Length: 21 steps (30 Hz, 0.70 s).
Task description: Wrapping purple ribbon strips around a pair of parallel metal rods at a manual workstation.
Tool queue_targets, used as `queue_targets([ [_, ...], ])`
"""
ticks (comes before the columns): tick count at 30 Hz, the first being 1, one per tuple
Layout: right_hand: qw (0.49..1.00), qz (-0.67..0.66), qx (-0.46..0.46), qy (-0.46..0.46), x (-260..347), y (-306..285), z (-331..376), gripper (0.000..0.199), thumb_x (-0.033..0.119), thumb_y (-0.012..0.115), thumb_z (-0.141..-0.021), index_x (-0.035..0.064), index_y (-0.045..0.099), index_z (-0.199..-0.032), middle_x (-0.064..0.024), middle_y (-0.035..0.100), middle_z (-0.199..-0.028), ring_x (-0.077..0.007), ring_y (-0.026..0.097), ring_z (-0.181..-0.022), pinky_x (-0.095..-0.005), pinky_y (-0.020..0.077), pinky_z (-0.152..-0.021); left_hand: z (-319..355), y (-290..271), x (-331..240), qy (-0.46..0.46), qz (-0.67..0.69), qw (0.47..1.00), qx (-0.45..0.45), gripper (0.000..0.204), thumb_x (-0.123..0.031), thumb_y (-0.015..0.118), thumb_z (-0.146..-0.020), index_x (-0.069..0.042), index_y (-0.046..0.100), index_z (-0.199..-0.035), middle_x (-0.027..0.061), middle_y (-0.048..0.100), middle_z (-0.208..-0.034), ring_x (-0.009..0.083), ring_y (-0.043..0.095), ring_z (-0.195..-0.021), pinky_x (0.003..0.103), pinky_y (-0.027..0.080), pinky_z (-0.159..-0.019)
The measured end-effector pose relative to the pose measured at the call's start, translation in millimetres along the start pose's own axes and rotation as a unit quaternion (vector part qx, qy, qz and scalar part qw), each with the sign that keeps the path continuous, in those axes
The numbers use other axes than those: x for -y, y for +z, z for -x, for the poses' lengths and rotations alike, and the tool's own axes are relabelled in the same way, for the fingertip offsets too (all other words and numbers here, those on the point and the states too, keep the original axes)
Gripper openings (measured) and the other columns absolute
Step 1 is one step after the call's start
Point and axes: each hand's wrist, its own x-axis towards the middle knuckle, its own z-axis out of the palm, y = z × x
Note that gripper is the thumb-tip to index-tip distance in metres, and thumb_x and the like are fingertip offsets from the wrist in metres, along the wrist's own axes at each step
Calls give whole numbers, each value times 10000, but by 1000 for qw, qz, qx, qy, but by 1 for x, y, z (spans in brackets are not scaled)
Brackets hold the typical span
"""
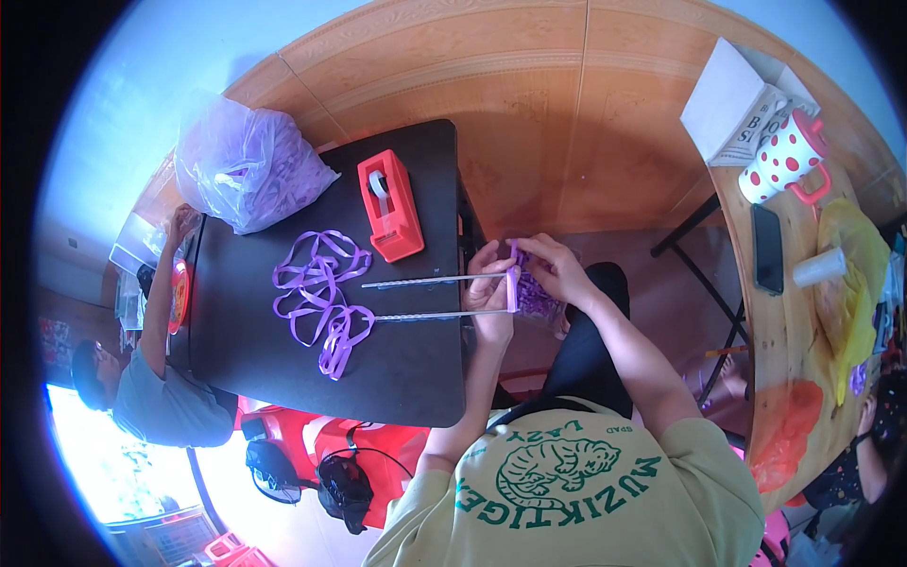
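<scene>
Two thin metal rods [416, 315] stick out past the right edge of the black table, roughly parallel. A band of purple ribbon [513, 289] spans their tips. My left hand [490, 300] is at the rod ends, its fingers bent around the ribbon there. Just to its right, my right hand [559, 271] pinches purple ribbon between thumb and fingers near the upper rod's tip. Below my hands, a clear bag of purple pieces [539, 304] shows partly. A loose tangle of purple ribbon [316, 293] lies on the table to the left of the rods.
On the black table [246, 331] are a red tape dispenser [390, 208] and a plastic bag of purple items [250, 165]. Another person [165, 378] sits at its left. The wooden table [770, 350] at right holds a phone [767, 248], dotted tumbler [786, 156] and yellow bag [846, 283].
</scene>
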Motion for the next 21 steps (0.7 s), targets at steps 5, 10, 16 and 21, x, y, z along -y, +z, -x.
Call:
queue_targets([
  [5,974,-218,-31,60,-11,2,-3,429,-148,451,-740,7,630,-1098,-121,595,-994,-238,604,-907,-276,466,-770,-1,8,-5,-30,34,999,-17,237,63,648,-801,-47,692,-1006,82,515,-1272,161,540,-1109,231,467,-904],
  [10,992,-112,-26,46,-7,5,-5,364,-151,442,-731,-28,646,-1007,-118,600,-973,-221,607,-917,-273,475,-799,0,0,1,-50,58,997,-25,215,65,653,-791,-53,702,-964,81,514,-1266,154,527,-1099,237,459,-910],
  [16,960,-268,-33,77,2,-2,-12,263,-118,477,-769,-58,653,-955,-118,620,-972,-198,615,-899,-276,484,-810,0,3,-2,-13,-7,1000,-14,198,64,660,-781,-81,720,-903,84,535,-1240,160,536,-1058,264,458,-902],
  [21,918,-380,-38,111,-7,-4,-18,142,-34,562,-836,-67,665,-929,-100,646,-926,-159,614,-862,-254,479,-790,-1,3,-3,-21,-9,1000,-17,188,59,667,-774,-78,719,-892,80,542,-1229,175,525,-1090,283,449,-926],
])
